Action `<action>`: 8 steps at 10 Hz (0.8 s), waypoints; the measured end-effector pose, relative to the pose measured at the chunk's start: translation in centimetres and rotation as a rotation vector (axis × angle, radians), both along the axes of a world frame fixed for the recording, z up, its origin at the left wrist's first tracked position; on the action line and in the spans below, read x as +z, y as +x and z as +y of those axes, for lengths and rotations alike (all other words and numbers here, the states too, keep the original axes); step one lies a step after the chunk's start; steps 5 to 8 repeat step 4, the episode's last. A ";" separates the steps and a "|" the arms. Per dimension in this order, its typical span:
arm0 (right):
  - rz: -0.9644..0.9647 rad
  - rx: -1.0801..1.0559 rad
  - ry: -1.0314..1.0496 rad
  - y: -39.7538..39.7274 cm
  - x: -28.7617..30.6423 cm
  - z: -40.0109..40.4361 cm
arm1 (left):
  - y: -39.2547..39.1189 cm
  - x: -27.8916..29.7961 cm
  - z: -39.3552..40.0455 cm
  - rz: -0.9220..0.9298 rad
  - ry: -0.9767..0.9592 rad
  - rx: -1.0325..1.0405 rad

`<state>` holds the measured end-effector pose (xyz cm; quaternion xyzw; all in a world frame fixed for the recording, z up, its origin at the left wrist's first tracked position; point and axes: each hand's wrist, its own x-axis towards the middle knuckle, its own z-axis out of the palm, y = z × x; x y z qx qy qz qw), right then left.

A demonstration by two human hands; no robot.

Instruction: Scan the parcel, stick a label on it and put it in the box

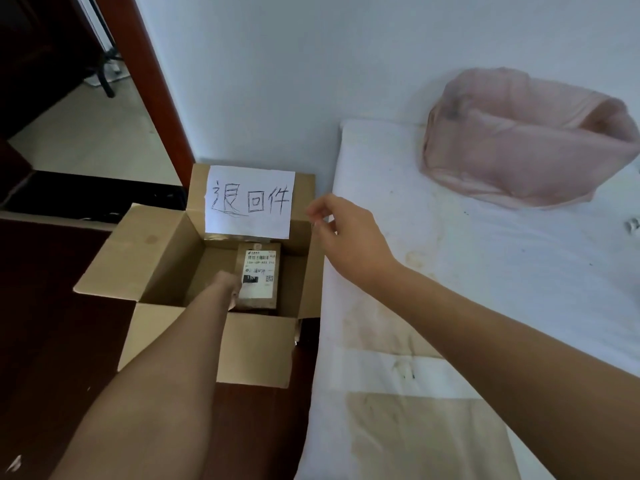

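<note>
I am at the last step: my left hand (228, 284) grips the labelled parcel (258, 278) low inside the cardboard box (166, 251) at centre frame, so next I only release it, while my right hand (341, 233) hovers loosely open and empty.

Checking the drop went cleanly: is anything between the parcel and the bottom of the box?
Nothing visible. The parcel is already down inside the open box, left hand at its edge; flaps are folded outward.

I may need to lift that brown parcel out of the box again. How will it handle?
The parcel looks flat and thin, so probably light. Its paper-like wrap suggests some flex, not stiffness. Lying flat on the box floor, it seems unlikely to roll or tip.
</note>
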<state>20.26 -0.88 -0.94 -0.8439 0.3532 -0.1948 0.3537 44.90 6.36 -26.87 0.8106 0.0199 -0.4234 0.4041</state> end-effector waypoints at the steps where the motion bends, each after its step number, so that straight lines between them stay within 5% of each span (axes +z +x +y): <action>1: -0.004 -0.005 0.002 0.0 0.3 0.1 | 3.3 -5.0 -0.2 -0.052 0.055 -0.028; 4: -0.072 -0.021 0.025 -1.8 2.2 0.8 | -3.1 8.1 1.2 -0.020 -0.160 -0.024; 8: -0.072 -0.021 0.025 -1.8 2.2 0.8 | -3.1 8.1 1.2 -0.020 -0.160 -0.024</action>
